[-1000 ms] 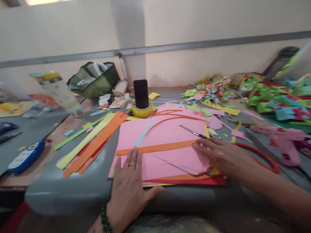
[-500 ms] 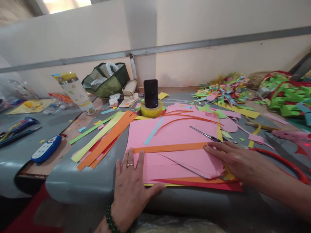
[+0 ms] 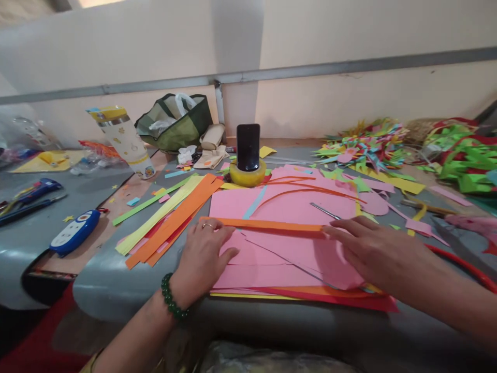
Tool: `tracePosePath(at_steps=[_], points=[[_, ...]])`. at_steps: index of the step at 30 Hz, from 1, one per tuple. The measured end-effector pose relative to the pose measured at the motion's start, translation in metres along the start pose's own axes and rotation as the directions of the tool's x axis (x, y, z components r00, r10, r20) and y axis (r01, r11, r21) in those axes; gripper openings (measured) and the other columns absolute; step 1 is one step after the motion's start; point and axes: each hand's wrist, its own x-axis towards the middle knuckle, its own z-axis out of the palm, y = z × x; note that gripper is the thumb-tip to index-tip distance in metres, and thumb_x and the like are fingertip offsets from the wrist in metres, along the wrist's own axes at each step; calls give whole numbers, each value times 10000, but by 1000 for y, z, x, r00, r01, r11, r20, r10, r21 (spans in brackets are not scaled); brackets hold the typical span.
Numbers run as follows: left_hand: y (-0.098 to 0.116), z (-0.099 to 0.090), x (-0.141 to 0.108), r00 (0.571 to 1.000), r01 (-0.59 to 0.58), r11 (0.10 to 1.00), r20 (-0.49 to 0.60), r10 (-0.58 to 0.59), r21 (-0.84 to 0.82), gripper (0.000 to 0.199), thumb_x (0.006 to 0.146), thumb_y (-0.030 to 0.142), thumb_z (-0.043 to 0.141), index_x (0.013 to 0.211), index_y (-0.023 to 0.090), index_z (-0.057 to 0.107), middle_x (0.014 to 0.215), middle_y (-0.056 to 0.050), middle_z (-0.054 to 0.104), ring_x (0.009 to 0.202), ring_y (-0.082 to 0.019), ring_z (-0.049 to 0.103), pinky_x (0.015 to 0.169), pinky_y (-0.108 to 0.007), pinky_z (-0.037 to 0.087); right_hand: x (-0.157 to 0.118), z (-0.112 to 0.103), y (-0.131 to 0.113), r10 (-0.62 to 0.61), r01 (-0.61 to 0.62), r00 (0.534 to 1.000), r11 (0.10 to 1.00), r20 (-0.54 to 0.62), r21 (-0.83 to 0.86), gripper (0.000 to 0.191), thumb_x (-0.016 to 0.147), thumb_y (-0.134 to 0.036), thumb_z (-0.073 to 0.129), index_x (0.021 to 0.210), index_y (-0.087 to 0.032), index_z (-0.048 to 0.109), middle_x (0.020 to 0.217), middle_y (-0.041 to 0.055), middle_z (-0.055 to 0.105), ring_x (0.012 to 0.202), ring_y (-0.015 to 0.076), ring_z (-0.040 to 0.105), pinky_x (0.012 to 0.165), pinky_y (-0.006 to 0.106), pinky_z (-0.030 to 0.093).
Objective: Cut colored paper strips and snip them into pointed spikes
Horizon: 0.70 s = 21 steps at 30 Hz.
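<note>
While my left hand (image 3: 202, 255) touches the orange strip (image 3: 275, 226) at nine o'clock, fingers bent, my right hand (image 3: 375, 247) touches its three o'clock end; whether either pinches, I can't tell.

right hand (image 3: 375, 249) is hiding the middle of the scissors (image 3: 458, 259), right of centre | right edge is cutting off pink glue gun (image 3: 471, 224) and green papers (image 3: 457, 168) | left hand (image 3: 200, 256) is partly covering orange strip (image 3: 272, 225)
</note>
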Motion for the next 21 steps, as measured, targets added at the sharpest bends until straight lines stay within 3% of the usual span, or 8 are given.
tracePosePath(at_steps=[5, 8, 11, 16, 21], points=[[18, -6, 22, 991, -132, 991, 33, 132, 16, 299, 793, 302, 640, 1079, 217, 638, 1026, -72, 585, 968, -254, 519, 851, -415, 418, 36, -21, -37, -187, 195, 980, 974, -75, 112, 287, 814, -68, 495, 1070, -110, 617, 1029, 138, 645, 920, 237, 566, 764, 353, 485], [25, -1, 36, 981, -188, 982, 63, 186, 34, 360, 780, 281, 651, 1130, 207, 612, 1025, -78, 575, 951, -249, 518, 826, -387, 429, 52, -21, -56, -233, 242, 969, 959, -78, 146, 220, 865, -125, 488, 1037, -117, 624, 983, 138, 639, 891, 234, 557, 755, 357, 479], [28, 5, 42, 979, -193, 980, 77, 189, 48, 253, 806, 276, 615, 1051, 217, 637, 979, -69, 576, 918, -240, 528, 786, -369, 433, 58, -15, -66, -257, 254, 966, 947, -12, 196, 187, 880, -150, 487, 1002, -137, 629, 923, 112, 634, 828, 219, 552, 716, 340, 481], [17, 5, 36, 974, -189, 982, 124, 189, -12, 168, 811, 303, 612, 944, 200, 624, 932, -55, 593, 890, -225, 551, 782, -352, 426, 54, -11, -63, -241, 214, 956, 962, 165, 169, 172, 817, -57, 525, 932, -113, 640, 875, 109, 656, 797, 218, 585, 680, 318, 481], [4, 1, 31, 978, -127, 989, 154, 137, -77, 135, 809, 297, 603, 905, 207, 636, 954, -53, 590, 897, -221, 555, 786, -350, 423, 38, -11, -36, -168, 139, 960, 981, 226, 138, 150, 708, -49, 614, 828, -133, 645, 805, 100, 661, 751, 227, 597, 628, 314, 452]])
